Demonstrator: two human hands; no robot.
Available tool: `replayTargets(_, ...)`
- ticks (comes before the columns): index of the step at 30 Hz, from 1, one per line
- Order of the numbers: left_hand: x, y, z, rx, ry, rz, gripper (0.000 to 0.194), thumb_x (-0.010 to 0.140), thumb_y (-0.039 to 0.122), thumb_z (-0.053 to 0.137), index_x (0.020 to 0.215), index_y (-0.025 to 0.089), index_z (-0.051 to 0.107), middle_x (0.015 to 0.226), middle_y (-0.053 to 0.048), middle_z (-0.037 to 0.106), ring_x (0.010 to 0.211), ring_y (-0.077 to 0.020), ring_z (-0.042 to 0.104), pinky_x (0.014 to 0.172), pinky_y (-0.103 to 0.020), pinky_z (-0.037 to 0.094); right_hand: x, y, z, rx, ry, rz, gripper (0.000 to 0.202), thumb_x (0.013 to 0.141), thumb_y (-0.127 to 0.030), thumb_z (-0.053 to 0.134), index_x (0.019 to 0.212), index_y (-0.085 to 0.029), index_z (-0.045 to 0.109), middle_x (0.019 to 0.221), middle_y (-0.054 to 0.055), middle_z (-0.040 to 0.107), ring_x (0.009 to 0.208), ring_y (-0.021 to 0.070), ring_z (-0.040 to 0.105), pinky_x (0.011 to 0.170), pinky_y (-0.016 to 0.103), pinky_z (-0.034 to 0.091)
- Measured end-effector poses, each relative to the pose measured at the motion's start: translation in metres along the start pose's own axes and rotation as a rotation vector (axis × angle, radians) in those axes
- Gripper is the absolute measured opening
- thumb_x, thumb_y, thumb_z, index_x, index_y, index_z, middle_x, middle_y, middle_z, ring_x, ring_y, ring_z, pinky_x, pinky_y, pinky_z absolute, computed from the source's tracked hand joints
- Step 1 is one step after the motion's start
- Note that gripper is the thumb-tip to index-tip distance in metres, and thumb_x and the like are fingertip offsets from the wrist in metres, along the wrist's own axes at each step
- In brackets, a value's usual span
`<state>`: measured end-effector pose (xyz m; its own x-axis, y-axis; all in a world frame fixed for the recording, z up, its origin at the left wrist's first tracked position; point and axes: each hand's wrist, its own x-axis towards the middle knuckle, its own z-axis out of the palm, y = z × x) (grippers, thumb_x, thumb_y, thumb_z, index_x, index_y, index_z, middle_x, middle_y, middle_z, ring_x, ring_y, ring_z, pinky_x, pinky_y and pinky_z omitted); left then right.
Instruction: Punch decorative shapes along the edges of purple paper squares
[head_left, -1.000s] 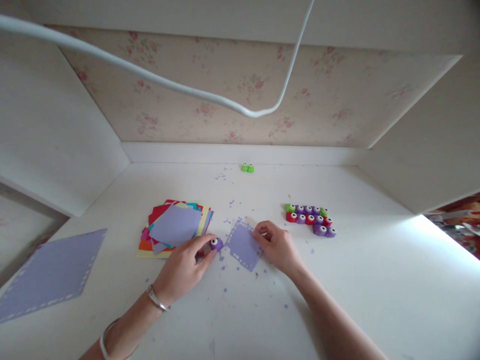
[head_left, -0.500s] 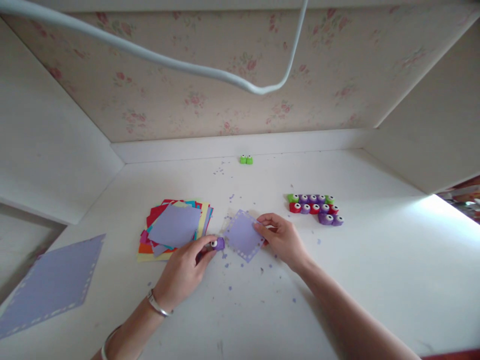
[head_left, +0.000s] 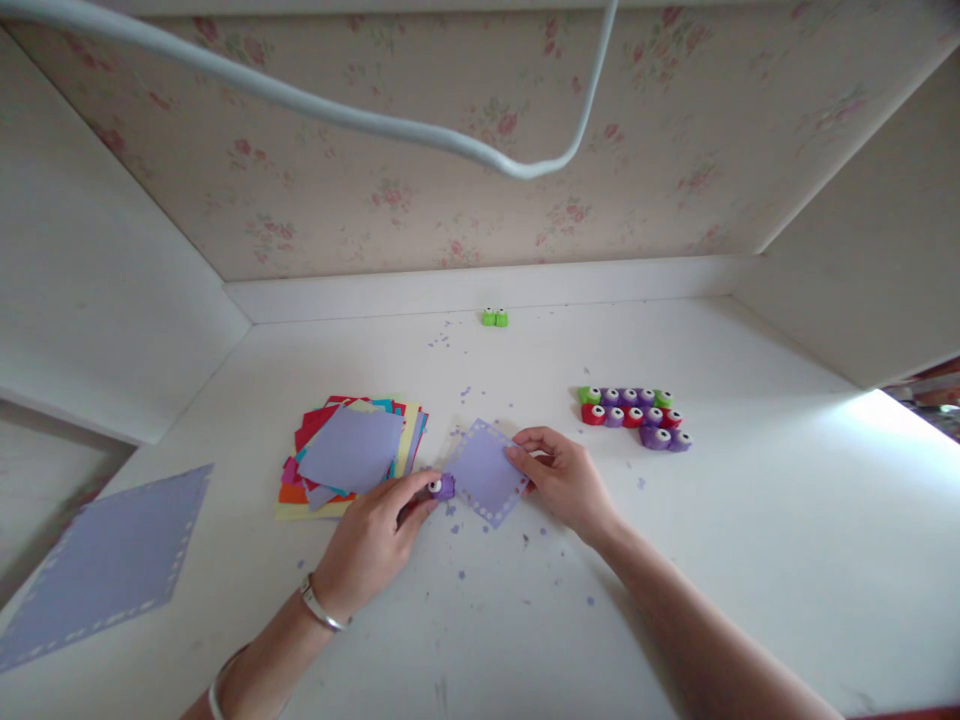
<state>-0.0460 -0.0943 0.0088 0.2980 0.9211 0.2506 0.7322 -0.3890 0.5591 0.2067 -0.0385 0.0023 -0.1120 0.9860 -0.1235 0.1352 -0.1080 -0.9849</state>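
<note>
Your left hand [head_left: 369, 536] still pinches a purple punch [head_left: 446, 487], your right hand [head_left: 566, 490] lilac paper [head_left: 484, 474].
Your grip partly hides the punch.

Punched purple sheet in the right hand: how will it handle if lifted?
Probably light and fairly stiff: the purple sheet looks thin, yet flat, with the right hand pinching one side. Likely fragile at the margins, where small holes run close to the edge. A careless tug there might tear it.

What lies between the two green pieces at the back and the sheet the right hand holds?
In the head view, small lilac scraps dot the white tabletop between the green pieces and the sheet.
</note>
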Motion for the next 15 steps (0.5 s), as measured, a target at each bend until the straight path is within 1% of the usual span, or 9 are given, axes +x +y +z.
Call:
replayTargets(7, 0.0006, 0.0009, -0.0006, -0.002, 0.001, 0.014, 0.025, 0.094, 0.028, 0.056, 0.119, 0.025, 0.057, 0.109, -0.003, 0.071, 0.093, -0.0181, 0.070, 0.086, -0.030, 0.056, -0.0012, -0.0012, 0.0019, 0.002, -0.004, -0.006, 0.027, 0.081, -0.043, 0.066, 0.094, -0.020, 0.062, 0.087, 0.002, 0.066, 0.056, 0.0129, 0.063, 0.049, 0.026, 0.051)
replayTargets(15, 0.0016, 0.0013, -0.0006, -0.006, 0.007, 0.047, 0.025, 0.094, 0.027, 0.056, 0.120, 0.025, 0.057, 0.111, -0.003, 0.070, 0.096, -0.0174, 0.069, 0.087, -0.029, 0.055, -0.0022, -0.0018, 0.0016, -0.052, 0.028, -0.029, 0.025, 0.082, -0.042, 0.065, 0.094, -0.021, 0.062, 0.089, 0.002, 0.066, 0.056, 0.0133, 0.064, 0.049, 0.026, 0.050)
